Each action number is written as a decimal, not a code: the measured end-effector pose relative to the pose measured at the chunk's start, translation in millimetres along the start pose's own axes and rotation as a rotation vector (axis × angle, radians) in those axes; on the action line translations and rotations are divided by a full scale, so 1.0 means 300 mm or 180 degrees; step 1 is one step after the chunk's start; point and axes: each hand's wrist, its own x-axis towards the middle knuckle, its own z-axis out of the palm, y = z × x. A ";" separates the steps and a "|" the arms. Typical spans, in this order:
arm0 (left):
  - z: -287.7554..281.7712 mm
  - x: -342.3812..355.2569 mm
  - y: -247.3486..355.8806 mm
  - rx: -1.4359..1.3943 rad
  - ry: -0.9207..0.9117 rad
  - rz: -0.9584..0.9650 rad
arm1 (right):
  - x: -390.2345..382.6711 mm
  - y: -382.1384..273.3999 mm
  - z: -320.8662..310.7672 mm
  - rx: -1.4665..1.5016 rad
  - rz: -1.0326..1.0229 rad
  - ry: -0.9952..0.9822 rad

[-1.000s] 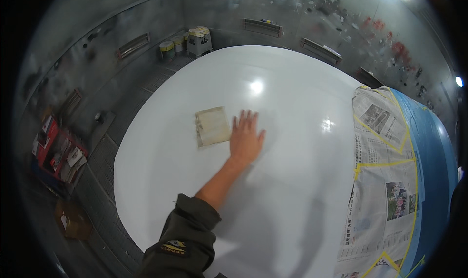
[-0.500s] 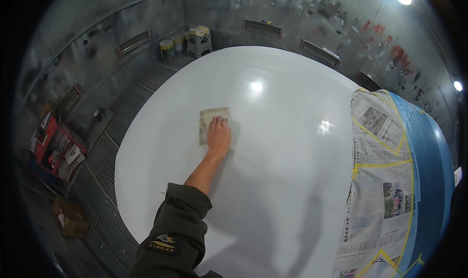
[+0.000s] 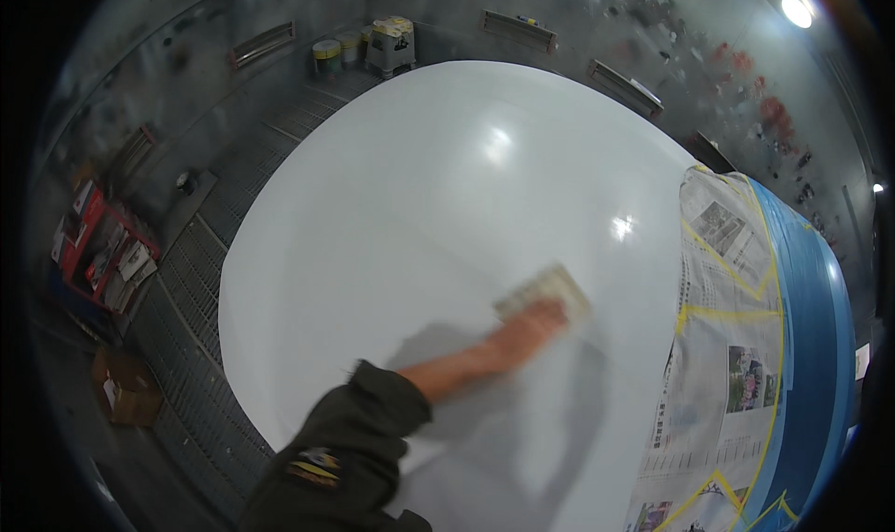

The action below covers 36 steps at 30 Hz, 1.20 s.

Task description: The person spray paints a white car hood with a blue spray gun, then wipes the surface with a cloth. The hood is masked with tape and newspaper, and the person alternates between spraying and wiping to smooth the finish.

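Note:
My left hand (image 3: 530, 334) is pressed over a square, beige wiping cloth (image 3: 562, 288), its fingers and the cloth smeared by motion. The cloth lies against a large, glossy white curved panel (image 3: 373, 215), right of its middle. A dark green sleeve (image 3: 359, 429) covers the forearm up to the bare wrist. My right hand is out of view. The panel's right side borders newspaper masking (image 3: 713, 345) edged with yellow tape (image 3: 732, 316).
Blue sheeting (image 3: 816, 345) covers the far right. Behind the panel stand paint tins (image 3: 327, 58) and a grey step stool (image 3: 392, 52). On the left, a red rack with papers (image 3: 107, 252) and a cardboard box (image 3: 128, 387) stand by the floor grating (image 3: 200, 299).
My left hand has swept the cloth rightward and nearer across the panel, from its left-middle part. The cloth has turned with the hand. The view has shifted slightly.

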 end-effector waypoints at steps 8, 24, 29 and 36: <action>-0.404 -0.312 -0.266 0.1579 0.1457 -0.2372 | -0.206 0.070 0.031 -0.0399 -0.0702 0.0830; 0.548 -0.027 1.120 -0.0783 -0.1280 0.1245 | -0.830 0.266 -0.163 0.0277 -0.1306 0.2020; 0.470 -0.153 0.986 0.0335 -0.0705 0.0810 | -0.910 0.303 -0.213 0.0431 -0.1268 0.2316; -0.215 -0.534 0.449 0.2246 -0.0786 -0.0623 | -0.947 0.355 -0.270 0.1055 -0.1914 0.2240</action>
